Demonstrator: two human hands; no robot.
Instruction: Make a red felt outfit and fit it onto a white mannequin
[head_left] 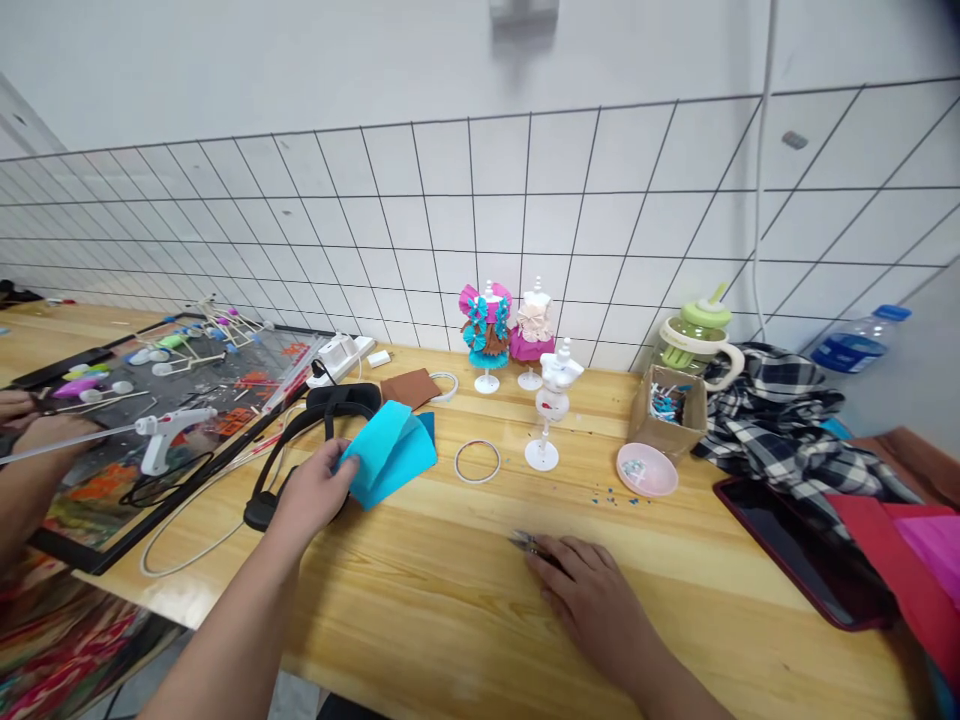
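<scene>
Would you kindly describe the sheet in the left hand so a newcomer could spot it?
On the wooden table, find the black head strap. Beside it, the left hand holds a folded sheet. Its bright turquoise sets it apart from the brown sheet behind and the darker blue piece at its edge.

The wall (300, 60) is white and smooth in its upper part; below, it carries white tiles (442, 230) with thin dark lines, running from nine o'clock toward three o'clock. At twelve o'clock, a pale box (523, 12) is fixed high on the wall, and a soft shadow lies under it. At two o'clock, a white cable (763, 150) hangs down. The table (420, 600) is of light yellow wood with visible grain, and its back edge meets the tiles. The light is bright and even, with a pale shine at eight o'clock on the table. At seven o'clock, a little whitish floor (296, 697) shows.
</scene>
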